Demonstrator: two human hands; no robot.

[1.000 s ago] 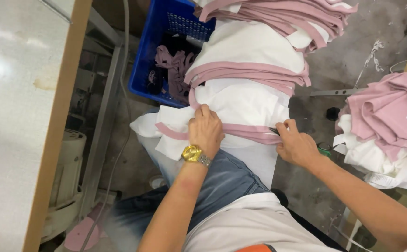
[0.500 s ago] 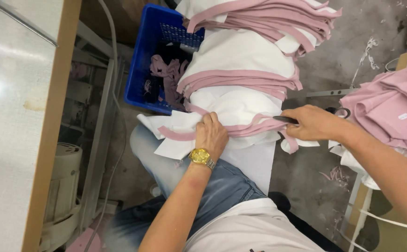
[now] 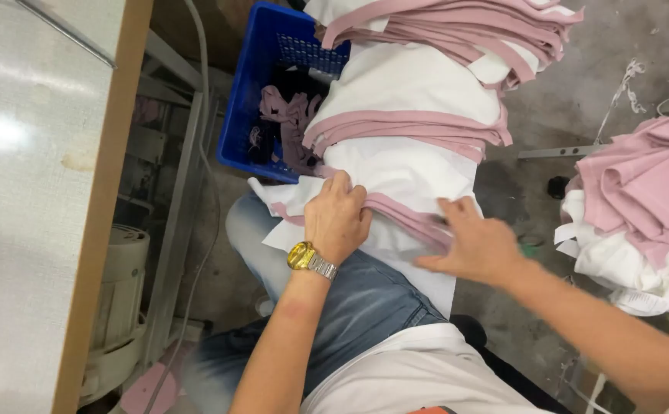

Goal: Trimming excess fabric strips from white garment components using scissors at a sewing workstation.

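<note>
A long stack of white and pink fabric pieces (image 3: pixel 419 100) runs from my lap up toward the top of the view. My left hand (image 3: pixel 338 216), with a gold watch on the wrist, grips the near end of the stack where a pink strip (image 3: pixel 396 211) lies between white layers. My right hand (image 3: pixel 472 244) rests flat on the same pink strip a little to the right, fingers spread, holding nothing that I can see. My jeans-clad leg (image 3: pixel 350 299) lies under the pieces.
A blue plastic crate (image 3: pixel 254 107) with pink scraps stands left of the stack. The pale worktable (image 3: pixel 35 192) with a wooden edge fills the left side. Another heap of pink and white pieces (image 3: pixel 641 207) lies at the right. A motor (image 3: pixel 116 307) sits under the table.
My right hand has come back left and down from the stack's right edge onto the pink strip near my lap. My left hand stays gripping the near end.
</note>
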